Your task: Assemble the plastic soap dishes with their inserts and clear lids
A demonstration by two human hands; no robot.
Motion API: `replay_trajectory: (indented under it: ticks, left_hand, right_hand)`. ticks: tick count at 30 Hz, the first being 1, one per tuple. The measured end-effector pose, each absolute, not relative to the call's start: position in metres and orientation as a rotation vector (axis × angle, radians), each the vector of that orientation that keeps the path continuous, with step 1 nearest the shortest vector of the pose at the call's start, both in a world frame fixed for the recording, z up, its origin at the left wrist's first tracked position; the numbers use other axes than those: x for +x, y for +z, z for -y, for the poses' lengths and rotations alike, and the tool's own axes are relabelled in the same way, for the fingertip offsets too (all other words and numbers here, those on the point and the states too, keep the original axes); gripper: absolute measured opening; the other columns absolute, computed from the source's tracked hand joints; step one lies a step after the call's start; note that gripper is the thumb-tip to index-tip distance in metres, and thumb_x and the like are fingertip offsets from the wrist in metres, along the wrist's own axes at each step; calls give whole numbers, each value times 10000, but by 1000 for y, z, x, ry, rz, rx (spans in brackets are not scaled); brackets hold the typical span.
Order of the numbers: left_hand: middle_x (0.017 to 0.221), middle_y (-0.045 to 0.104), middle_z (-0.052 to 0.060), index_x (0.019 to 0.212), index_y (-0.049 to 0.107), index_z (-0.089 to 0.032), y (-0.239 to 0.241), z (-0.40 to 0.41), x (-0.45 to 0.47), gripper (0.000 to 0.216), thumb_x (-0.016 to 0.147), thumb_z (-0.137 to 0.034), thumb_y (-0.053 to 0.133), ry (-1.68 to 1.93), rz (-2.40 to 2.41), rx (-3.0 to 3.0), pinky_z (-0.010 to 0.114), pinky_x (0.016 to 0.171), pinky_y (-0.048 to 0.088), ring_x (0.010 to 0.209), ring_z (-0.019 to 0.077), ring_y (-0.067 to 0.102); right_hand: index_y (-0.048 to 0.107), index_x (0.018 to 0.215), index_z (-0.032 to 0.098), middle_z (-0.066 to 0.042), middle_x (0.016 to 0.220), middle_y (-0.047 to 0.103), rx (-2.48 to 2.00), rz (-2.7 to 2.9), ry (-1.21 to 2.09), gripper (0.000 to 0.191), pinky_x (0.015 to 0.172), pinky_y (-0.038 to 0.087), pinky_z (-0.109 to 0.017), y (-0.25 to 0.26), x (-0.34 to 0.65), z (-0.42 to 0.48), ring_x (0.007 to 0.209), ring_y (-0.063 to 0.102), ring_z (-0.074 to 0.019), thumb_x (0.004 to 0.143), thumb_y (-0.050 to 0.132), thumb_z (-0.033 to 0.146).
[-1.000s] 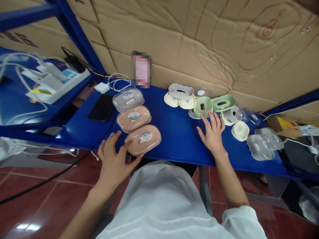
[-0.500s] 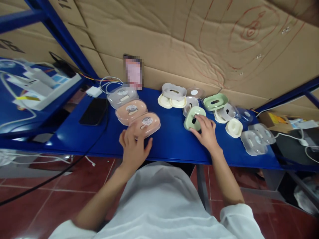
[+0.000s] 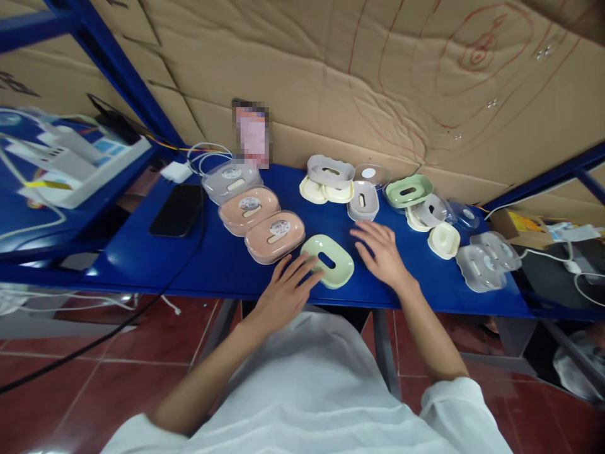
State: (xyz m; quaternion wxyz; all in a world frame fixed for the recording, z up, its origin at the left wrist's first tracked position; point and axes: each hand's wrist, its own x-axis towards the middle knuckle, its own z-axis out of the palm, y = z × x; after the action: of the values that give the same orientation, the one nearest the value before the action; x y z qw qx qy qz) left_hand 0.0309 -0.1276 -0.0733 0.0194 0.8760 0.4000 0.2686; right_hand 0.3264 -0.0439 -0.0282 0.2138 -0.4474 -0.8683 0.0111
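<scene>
A light green soap-dish tray [image 3: 331,261] with a slot in its middle lies flat near the front edge of the blue table [image 3: 227,265]. My left hand [image 3: 286,290] rests with its fingertips on the tray's left rim, fingers spread. My right hand [image 3: 380,252] hovers just right of the tray, fingers apart and holding nothing. Left of the tray lie two closed pink soap boxes [image 3: 275,236] and a grey one [image 3: 230,180] in a diagonal row.
Further back lie a grey tray [image 3: 363,202], cream trays [image 3: 326,190], another green tray [image 3: 409,190], clear lids [image 3: 482,268] and a cream piece [image 3: 444,239]. A black phone [image 3: 177,210] and white cables sit at left. Cardboard lines the wall behind.
The green tray has come from the pile at the back to the table's front. My right hand has let go of it, and my left hand has moved right from the pink box onto the tray.
</scene>
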Motion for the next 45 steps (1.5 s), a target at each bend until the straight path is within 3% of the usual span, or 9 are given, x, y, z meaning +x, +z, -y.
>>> replay_trajectory:
  ticks: [4, 8, 11, 17, 22, 28, 32, 37, 45]
  left_hand:
    - [1229, 745, 91, 1215, 746, -240, -76, 127, 32, 185, 1065, -258, 639, 875, -1209, 2654, 477, 1048, 517, 1177, 280, 674]
    - [1237, 723, 86, 1230, 739, -243, -78, 127, 28, 187, 1068, -282, 654, 879, -1187, 2588, 418, 1003, 532, 1177, 256, 656]
    - [1262, 722, 83, 1244, 733, -240, -78, 127, 27, 196, 1081, -274, 632, 881, -1186, 2573, 416, 1025, 528, 1207, 254, 647]
    - [1454, 657, 123, 1295, 726, -236, -75, 129, 30, 249, 1091, -258, 585, 881, -1297, 2532, 468, 1095, 521, 1356, 299, 615]
    - [1500, 667, 101, 1375, 693, -227, -75, 127, 31, 328, 1088, -185, 541, 880, -1259, 2520, 487, 1159, 484, 1444, 293, 565]
    - [1271, 784, 67, 1264, 727, -240, -75, 128, 29, 219, 1076, -202, 622, 1104, -1205, 2500, 421, 1036, 513, 1227, 237, 693]
    - [1205, 802, 54, 1246, 722, -260, -72, 131, 30, 199, 1061, -210, 669, 1232, -1226, 2464, 415, 989, 491, 1132, 223, 724]
    - [1220, 799, 57, 1276, 699, -245, -65, 128, 40, 218, 1069, -190, 655, 1209, -1185, 2509, 429, 1006, 456, 1134, 223, 718]
    - [1244, 785, 67, 1297, 703, -227, -52, 109, 62, 228, 1096, -227, 595, 943, -1235, 2672, 441, 943, 412, 1071, 239, 705]
  right_hand:
    - [513, 1595, 147, -217, 1580, 590, -1498, 2372, -149, 591, 1252, 305, -646, -37, 333, -7, 1512, 497, -394, 1100, 531, 467]
    - [718, 1379, 181, -161, 1196, 761, -1527, 2332, -121, 464, 1127, 449, -562, -41, 339, -16, 1176, 697, -344, 1089, 551, 502]
    - [755, 1302, 229, -119, 1143, 772, -1422, 2172, -61, 409, 1038, 516, -467, -39, 351, 6, 1096, 714, -289, 1104, 522, 501]
    - [752, 1237, 216, -134, 1189, 778, -1542, 1901, -250, 354, 1056, 503, -480, -42, 383, 42, 1147, 704, -301, 1102, 522, 448]
    - [671, 1410, 210, -165, 1436, 693, -1643, 2020, -410, 383, 1129, 441, -532, -47, 368, 36, 1360, 613, -335, 1092, 481, 308]
    - [535, 1562, 185, -188, 1540, 640, -1450, 2423, 2, 481, 1325, 216, -658, -47, 326, 40, 1522, 527, -348, 1122, 469, 368]
    - [673, 1322, 246, -105, 1352, 764, -1291, 2445, 272, 280, 1368, 160, -656, -44, 327, 69, 1491, 580, -291, 1128, 496, 345]
    - [715, 1114, 278, -24, 1169, 819, -1108, 2398, 439, 217, 1361, 246, -647, -45, 343, 110, 1474, 599, -250, 1108, 512, 202]
    - [633, 1417, 314, -132, 1508, 659, -1278, 2068, 180, 375, 1185, 510, -623, -52, 350, 135, 1453, 599, -353, 1046, 666, 359]
